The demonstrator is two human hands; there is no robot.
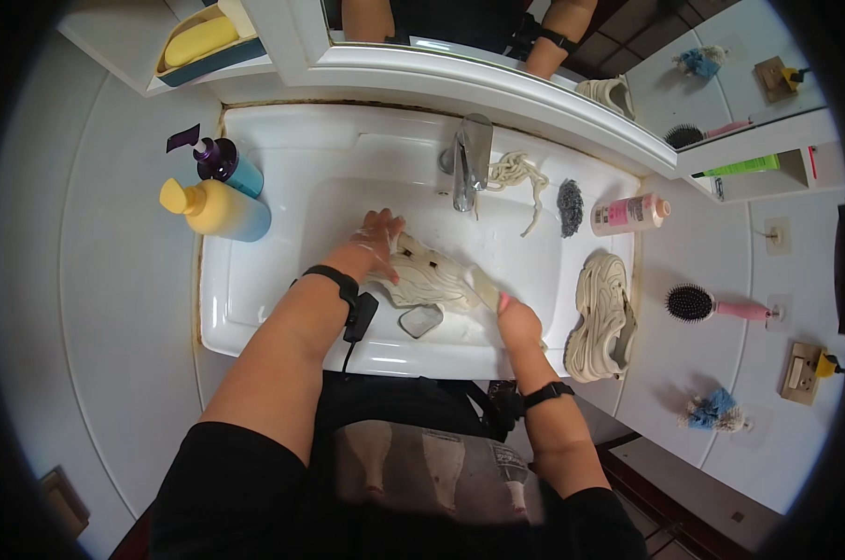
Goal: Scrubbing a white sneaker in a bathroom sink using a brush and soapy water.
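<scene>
A cream chunky sneaker [427,280] lies on its side in the white sink, its laces out. My left hand [380,241], streaked with suds, grips the sneaker's left end. My right hand [518,323] is closed round a pale brush [482,287], which touches the sneaker's right end; most of its handle is hidden in the hand. Just below the sneaker, a small clear dish [421,321] rests near the sink's front. The matching sneaker [600,319] stands on the sink's right rim.
The faucet [472,163] juts over the basin, with loose cream laces [517,175] beside it. A steel wool pad [570,207] and a pink bottle [630,215] are on the right rim. Two pump bottles, one yellow-blue [219,211] and one purple-teal [228,168], stand left.
</scene>
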